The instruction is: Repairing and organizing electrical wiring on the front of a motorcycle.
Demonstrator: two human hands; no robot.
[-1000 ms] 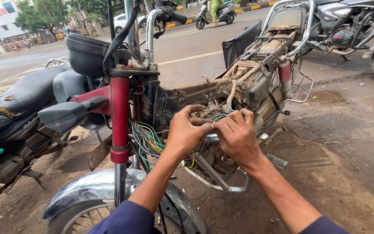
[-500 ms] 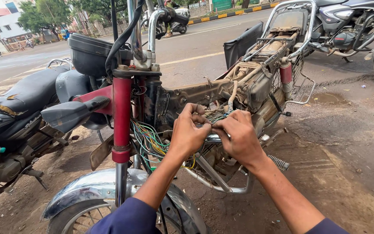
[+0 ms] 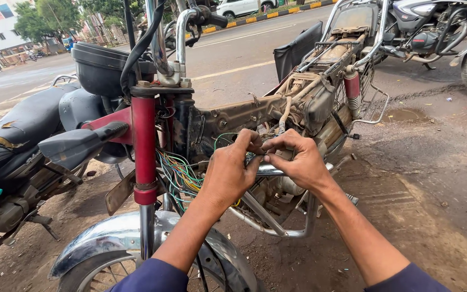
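Left hand [image 3: 227,176] and right hand [image 3: 294,160] meet fingertip to fingertip beside the stripped motorcycle frame [image 3: 244,113]. Both grips pinched tight on a small piece of the wiring [image 3: 177,173]; the pinched part is hidden by fingers. Loose coloured wires hang left, by the red fork tube [image 3: 144,143].

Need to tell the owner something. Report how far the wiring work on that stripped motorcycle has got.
Done: the motorcycle frame stands bare, no tank or seat on it. In hand: the left hand and right hand meet at the frame, pinching something small among the wires; what exactly is hidden. Left: the coloured wire bundle hangs loose beside the red fork tube.
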